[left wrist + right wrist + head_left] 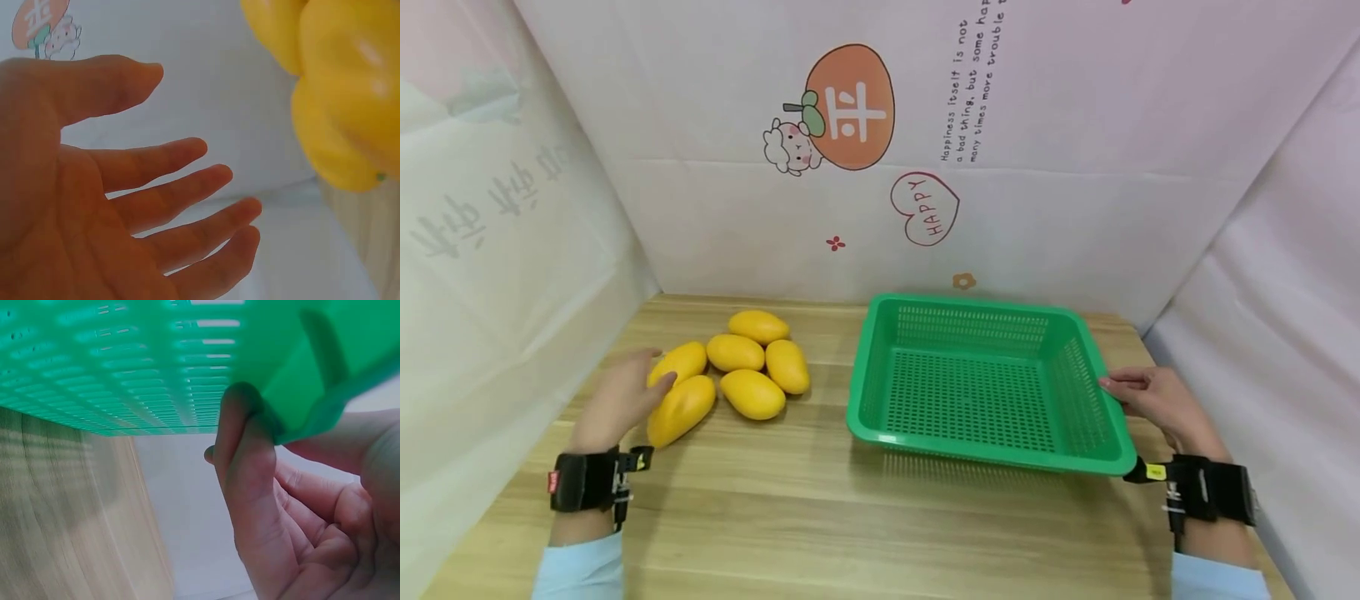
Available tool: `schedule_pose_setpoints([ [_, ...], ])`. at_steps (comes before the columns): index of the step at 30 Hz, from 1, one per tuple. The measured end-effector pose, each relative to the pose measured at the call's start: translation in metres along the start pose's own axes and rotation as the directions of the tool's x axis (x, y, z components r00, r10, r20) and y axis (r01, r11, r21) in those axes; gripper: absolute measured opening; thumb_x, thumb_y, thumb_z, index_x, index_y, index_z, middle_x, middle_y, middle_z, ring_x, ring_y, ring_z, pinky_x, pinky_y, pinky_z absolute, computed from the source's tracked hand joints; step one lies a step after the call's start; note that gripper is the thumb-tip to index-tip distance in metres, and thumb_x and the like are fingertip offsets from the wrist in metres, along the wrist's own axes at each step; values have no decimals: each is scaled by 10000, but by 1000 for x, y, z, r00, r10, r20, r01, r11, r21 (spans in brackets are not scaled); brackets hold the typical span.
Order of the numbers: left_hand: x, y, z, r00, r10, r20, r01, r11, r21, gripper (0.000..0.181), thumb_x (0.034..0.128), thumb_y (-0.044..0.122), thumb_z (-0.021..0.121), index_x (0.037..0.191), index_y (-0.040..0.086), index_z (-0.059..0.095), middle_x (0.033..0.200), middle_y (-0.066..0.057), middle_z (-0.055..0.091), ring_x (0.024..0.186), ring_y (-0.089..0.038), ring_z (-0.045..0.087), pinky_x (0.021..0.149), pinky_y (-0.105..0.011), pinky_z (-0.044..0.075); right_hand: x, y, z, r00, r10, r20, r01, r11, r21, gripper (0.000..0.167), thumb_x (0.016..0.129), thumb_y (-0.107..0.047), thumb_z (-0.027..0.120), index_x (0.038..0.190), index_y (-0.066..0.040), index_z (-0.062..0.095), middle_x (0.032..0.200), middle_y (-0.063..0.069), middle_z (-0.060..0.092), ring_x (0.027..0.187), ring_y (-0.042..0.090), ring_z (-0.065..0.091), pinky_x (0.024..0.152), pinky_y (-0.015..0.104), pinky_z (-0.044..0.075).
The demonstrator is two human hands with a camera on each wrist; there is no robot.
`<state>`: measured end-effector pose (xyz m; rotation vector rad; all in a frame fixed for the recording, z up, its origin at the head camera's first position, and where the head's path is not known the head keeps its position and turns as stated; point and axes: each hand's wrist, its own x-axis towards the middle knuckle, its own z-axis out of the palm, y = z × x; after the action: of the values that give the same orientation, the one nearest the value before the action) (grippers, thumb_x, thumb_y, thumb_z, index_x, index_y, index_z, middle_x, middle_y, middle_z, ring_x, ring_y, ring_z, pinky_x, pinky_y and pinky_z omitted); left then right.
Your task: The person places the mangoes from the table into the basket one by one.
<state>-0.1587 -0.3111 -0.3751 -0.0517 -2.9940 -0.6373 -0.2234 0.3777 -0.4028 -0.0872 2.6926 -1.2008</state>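
My right hand point(1161, 404) pinches the right rim of a green plastic basket point(992, 457), thumb above and curled fingers beneath the lip in the right wrist view. Nothing lies inside the basket. On the left, several yellow mangoes point(752, 394) lie in a loose group on the wooden table. My left hand point(621, 396) is by the two leftmost mangoes, its fingers spread and thumb apart. In the left wrist view the palm and fingers point(187, 206) show nothing held, with mangoes point(350, 81) off to the side.
The wooden table point(760, 517) is bounded by a printed white cloth point(737, 233) at the back and white cloth walls at left and right. Both wrists wear black straps with small cameras. The basket takes up the table's right half.
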Motion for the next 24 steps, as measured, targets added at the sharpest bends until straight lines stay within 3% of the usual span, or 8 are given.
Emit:
schedule_pose_setpoints([
  [4, -14, 2, 14, 999, -20, 36, 19, 999, 30, 577, 964, 210, 632, 1357, -176, 459, 1344, -445, 463, 1206, -605, 465, 964, -685, 412, -1, -2, -2, 1000, -3, 4, 3, 1000, 5, 710, 1009, -413, 562, 1401, 163, 428, 1276, 335, 599, 837, -117, 610, 767, 227, 573],
  [9, -23, 1, 31, 999, -39, 0, 39, 997, 66, 623, 894, 231, 734, 1324, -151, 493, 1283, -445, 492, 1135, -592, 512, 909, -665, 450, -1, -2, 0, 1000, 8, 12, -8, 1000, 13, 724, 1009, -432, 552, 1415, 151, 416, 1306, 332, 577, 849, -122, 603, 781, 228, 570],
  [15, -25, -3, 50, 998, -41, -46, 45, 995, 93, 570, 835, 204, 792, 1210, -155, 556, 1135, -403, 555, 980, -537, 570, 815, -612, 477, -2, 1, 5, 1000, 21, 21, -21, 1000, 10, 745, 1003, -461, 551, 1427, 135, 412, 1365, 358, 525, 868, -124, 588, 814, 274, 576],
  [20, -21, -3, 53, 996, -31, -86, 42, 990, 135, 610, 727, 96, 858, 1164, -152, 512, 1071, -405, 536, 906, -534, 550, 766, -612, 473, 1, 0, 6, 1000, 28, -4, -28, 999, 34, 725, 998, -431, 576, 1409, 148, 431, 1342, 359, 546, 867, -104, 595, 807, 275, 581],
  [24, -14, -1, 57, 992, -37, -122, 56, 985, 161, 624, 713, 64, 860, 1153, -162, 479, 979, -392, 546, 823, -514, 569, 692, -595, 491, 1, 0, 2, 999, 40, -24, -39, 999, 32, 719, 997, -420, 582, 1402, 156, 435, 1336, 360, 552, 866, -93, 597, 801, 273, 582],
])
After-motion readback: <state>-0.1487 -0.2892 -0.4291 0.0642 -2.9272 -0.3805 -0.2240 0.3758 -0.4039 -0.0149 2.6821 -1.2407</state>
